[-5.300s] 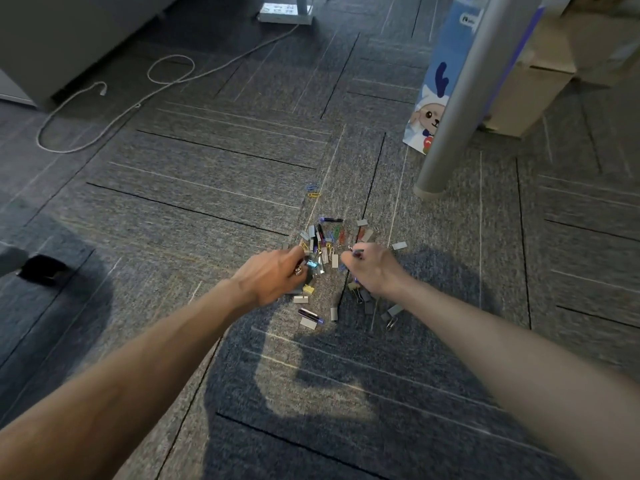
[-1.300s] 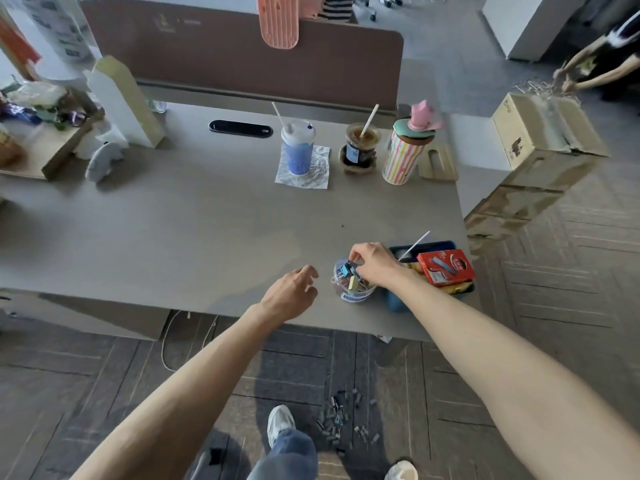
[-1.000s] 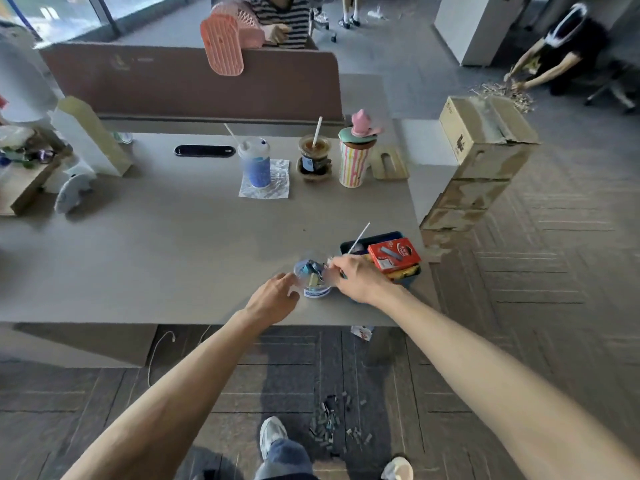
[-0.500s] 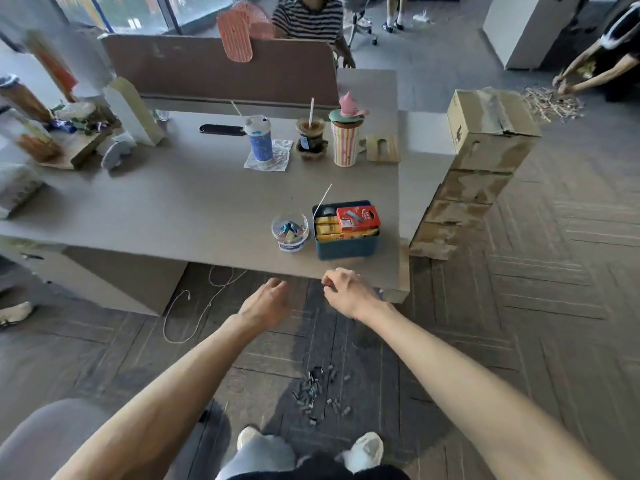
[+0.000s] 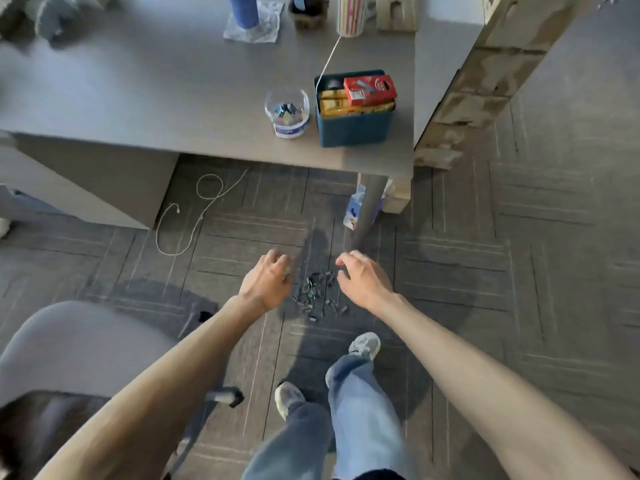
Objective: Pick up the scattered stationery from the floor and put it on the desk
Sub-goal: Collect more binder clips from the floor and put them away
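Head view: left hand (image 5: 266,280) and right hand (image 5: 362,280), empty, fingers loosely curled, flank small coloured metal clips (image 5: 317,294) heaped on the near floor; recommend scooping inward together.

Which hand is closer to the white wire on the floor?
Left. The left hand is just right of the white wire; the right hand is farther right, past the pile of clips, by the desk leg.

Small clips (image 5: 317,294) heaped on floor; some in clear cup (image 5: 287,112) on desk (image 5: 138,91).
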Tool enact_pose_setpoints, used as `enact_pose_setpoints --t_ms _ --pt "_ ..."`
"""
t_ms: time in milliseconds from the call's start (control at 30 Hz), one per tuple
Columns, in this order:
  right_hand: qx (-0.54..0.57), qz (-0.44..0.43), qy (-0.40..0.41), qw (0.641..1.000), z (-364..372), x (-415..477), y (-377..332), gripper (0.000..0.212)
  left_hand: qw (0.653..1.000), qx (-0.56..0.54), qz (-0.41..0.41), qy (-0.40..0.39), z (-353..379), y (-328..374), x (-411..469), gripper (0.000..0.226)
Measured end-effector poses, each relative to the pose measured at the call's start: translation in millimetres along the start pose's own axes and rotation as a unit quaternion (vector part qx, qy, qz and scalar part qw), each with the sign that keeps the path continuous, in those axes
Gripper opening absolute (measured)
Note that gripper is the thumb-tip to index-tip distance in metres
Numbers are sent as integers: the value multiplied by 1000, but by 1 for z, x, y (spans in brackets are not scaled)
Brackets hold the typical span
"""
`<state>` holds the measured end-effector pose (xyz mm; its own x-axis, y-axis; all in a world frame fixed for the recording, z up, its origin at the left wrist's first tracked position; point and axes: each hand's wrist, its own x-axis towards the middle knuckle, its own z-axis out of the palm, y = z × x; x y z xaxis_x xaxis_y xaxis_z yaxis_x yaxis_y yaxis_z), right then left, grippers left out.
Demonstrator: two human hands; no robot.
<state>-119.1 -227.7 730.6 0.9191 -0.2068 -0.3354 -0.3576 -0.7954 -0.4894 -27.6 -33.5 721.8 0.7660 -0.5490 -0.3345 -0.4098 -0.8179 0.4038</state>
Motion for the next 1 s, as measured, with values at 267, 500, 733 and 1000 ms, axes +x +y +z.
enact_pose_setpoints --t_ms 267,500,733,1000 --pt "68 50 -52 995 173 53 95 24 999 25 -32 -33 179 -77 29 32" --pt "76 11 -43 996 388 159 214 24 994 -1 -70 -89 429 -191 133 34" --pt "1 -69 -76 995 537 256 294 26 996 73 -40 -39 571 -293 218 45" --pt "-126 -225 -70 964 587 316 330 65 970 206 125 30 608 -342 258 67"
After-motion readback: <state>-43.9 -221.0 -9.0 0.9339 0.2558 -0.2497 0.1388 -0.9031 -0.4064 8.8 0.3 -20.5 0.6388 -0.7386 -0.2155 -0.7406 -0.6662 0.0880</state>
